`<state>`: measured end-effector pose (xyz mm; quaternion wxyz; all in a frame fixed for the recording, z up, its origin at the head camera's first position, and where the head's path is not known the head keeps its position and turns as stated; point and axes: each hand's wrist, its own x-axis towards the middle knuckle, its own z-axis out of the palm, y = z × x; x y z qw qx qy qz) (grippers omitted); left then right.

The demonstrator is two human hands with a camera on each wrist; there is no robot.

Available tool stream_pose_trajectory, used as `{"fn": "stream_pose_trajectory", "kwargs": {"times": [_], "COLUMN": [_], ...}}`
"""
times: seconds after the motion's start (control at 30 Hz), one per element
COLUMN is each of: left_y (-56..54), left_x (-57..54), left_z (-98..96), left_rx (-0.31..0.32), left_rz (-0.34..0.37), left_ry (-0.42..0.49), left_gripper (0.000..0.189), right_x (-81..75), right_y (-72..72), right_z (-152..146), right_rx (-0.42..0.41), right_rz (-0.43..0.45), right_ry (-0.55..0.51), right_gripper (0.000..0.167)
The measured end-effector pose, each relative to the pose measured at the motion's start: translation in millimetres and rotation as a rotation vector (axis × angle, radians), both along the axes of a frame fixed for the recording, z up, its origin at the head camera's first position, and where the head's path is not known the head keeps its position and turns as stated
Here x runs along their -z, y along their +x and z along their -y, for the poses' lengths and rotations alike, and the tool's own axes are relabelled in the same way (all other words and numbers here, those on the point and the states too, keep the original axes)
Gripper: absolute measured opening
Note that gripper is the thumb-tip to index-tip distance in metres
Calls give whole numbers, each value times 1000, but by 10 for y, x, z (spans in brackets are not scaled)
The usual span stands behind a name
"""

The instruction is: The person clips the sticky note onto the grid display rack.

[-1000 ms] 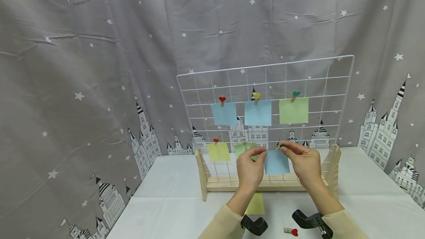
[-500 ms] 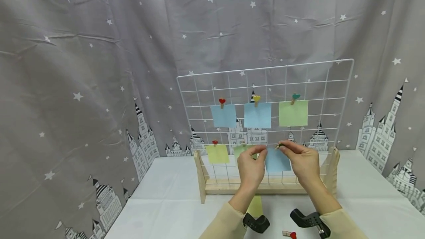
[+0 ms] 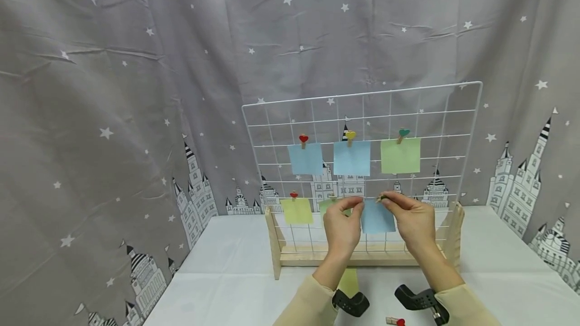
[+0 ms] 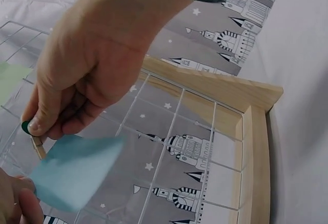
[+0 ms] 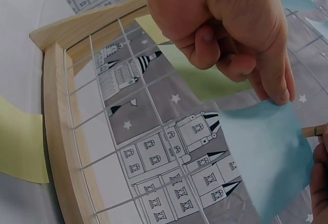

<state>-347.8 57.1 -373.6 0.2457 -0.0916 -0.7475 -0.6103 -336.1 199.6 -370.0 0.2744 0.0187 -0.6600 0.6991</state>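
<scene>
My left hand [image 3: 342,225] pinches the upper left corner of a blue paper note [image 3: 378,219], held against the lower part of a white wire grid [image 3: 362,95]. My right hand [image 3: 414,218] pinches a small wooden clothespin [image 4: 37,148] with a dark green round end, its tip right at the note's top edge. The right wrist view shows the left fingertips on the note [image 5: 266,152] and the clothespin [image 5: 311,131] at its edge. Left of the blue note hangs a green note [image 3: 325,205], partly hidden by my left hand.
Higher on the grid hang two blue notes [image 3: 305,159] and a green note [image 3: 401,156] under heart clothespins. A yellow note [image 3: 296,211] hangs lower left. The grid stands in a wooden base [image 3: 299,256]. Another yellow note [image 3: 349,281] and a red-heart clothespin [image 3: 395,321] lie in front.
Both hands keep their hold at nearly the same spot. The blue note's lower edge has risen slightly against the grid, and the head view has tilted up a little.
</scene>
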Motion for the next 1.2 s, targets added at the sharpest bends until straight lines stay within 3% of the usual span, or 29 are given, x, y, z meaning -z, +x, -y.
{"fn": "stream_pose_trajectory", "kwargs": {"times": [0.3,0.53,0.9,1.2], "left_y": [2,-7,4,-12], "left_x": [27,32,37,60], "left_z": [-24,-39,-61,-78], "left_rx": [-32,-43,-66,-77], "left_rz": [-5,-19,-30,-62], "left_ry": [-5,-18,-17,-25], "left_gripper": [8,8,9,9], "right_x": [-14,-21,-33,-29], "right_y": [-4,-34,-37,-39], "right_z": [7,3,23,64], "right_rx": [18,65,113,103], "right_rz": [-7,4,-37,-109], "right_ry": [19,104,208,202], "right_gripper": [24,22,18,18]}}
